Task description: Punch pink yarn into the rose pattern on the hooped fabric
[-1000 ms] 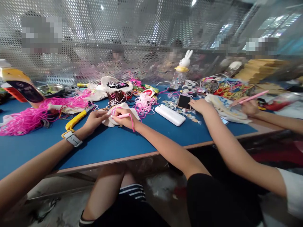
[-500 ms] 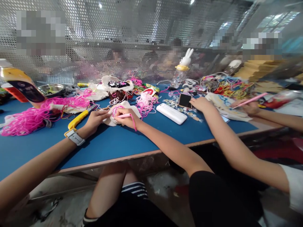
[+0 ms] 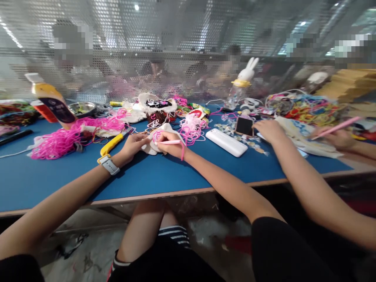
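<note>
- Two bare hands meet over a scrap of white fabric on a blue surface, seen from the head camera; pink looped stitching marks its middle.
- At the fabric's left edge, the left hand touches with fingers close together; whether they pinch the cloth cannot be told.
- Gripped like a pencil, a pink pen-shaped tool sits in the right hand, its front end at the fabric and a strand of pink yarn hanging from its rear.
- Just beside the left wrist, which wears a pale-banded watch, lies a yellow-handled tool; beyond it spreads a heap of bright pink yarn, near a tilted bottle with a white cap and a metal bowl.
- To the right of the fabric, a white rectangular device lies flat, near a small dark-screened device.
- At far right, a co-worker's hand holds another pink pen-shaped tool over a patterned cloth; a rabbit-topped bottle stands farther back.
</note>
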`<state>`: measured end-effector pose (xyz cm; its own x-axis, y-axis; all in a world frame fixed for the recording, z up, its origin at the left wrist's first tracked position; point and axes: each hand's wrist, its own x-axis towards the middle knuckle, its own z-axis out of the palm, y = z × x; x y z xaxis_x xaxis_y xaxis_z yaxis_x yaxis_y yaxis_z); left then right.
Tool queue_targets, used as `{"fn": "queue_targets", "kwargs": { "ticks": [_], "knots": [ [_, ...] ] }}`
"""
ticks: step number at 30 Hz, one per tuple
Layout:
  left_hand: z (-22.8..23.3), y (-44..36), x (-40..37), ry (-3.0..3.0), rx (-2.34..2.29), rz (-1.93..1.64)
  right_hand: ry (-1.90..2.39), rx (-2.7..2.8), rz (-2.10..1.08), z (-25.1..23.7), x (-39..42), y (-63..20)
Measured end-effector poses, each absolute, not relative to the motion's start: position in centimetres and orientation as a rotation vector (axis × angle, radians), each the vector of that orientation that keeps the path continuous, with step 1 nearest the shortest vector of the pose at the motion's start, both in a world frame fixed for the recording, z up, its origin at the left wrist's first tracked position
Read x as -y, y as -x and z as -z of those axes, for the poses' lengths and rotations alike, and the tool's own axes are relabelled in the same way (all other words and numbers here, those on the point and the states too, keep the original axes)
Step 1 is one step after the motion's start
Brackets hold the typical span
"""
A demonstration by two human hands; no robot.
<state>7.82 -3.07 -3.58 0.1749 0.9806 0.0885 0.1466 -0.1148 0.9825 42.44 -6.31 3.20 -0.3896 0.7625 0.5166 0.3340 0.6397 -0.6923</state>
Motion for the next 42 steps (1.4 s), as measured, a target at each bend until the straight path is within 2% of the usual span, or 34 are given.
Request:
{"fn": "queue_targets", "kwargs": {
  "ticks": [4, 7, 9, 16, 24, 27, 29, 32, 37, 39, 42],
  "knots": [
    [3.3, -8.0, 3.5, -1.459, -1.112, -1.062, 0.716, 2.026, -0.490, -2.6, 2.7, -56.1],
    [3.4, -7.9, 3.5, -1.452, -1.103, -1.065, 0.673, 2.078, -0.284, 0.5, -0.4, -60.9],
    [3.5, -7.9, 3.5, -1.449, -1.103, -1.060, 0.667, 2.074, -0.258, 2.1, -1.7, -62.3],
    [3.7, -7.9, 3.2, -1.449, -1.062, -1.068, 0.575, 1.935, -0.639, 2.3, -2.3, -63.0],
    [4.0, -7.8, 3.0, -1.468, -1.053, -1.086, 0.605, 2.184, -0.268, 3.9, -2.5, -64.9],
    [4.0, -7.8, 3.0, -1.480, -1.053, -1.089, 0.544, 2.180, -0.342, 3.0, -2.2, -65.1],
    [4.0, -7.9, 3.1, -1.475, -1.053, -1.088, 0.460, 2.157, -0.477, 1.5, -1.0, -62.3],
    [4.0, -7.9, 3.1, -1.472, -1.056, -1.092, 0.417, 2.124, -0.642, -0.4, 2.1, -51.6],
    [4.4, -7.7, 2.7, -1.488, -1.084, -1.107, 0.590, 2.064, -0.721, 2.0, 4.5, -30.2],
    [4.6, -7.6, 2.6, -1.495, -1.092, -1.105, 0.682, 2.071, -0.696, 3.5, 4.0, -26.9],
    [4.8, -7.5, 2.5, -1.515, -1.104, -1.111, 0.779, 2.111, -0.676, 4.4, 3.3, -26.9]
  ]
}}
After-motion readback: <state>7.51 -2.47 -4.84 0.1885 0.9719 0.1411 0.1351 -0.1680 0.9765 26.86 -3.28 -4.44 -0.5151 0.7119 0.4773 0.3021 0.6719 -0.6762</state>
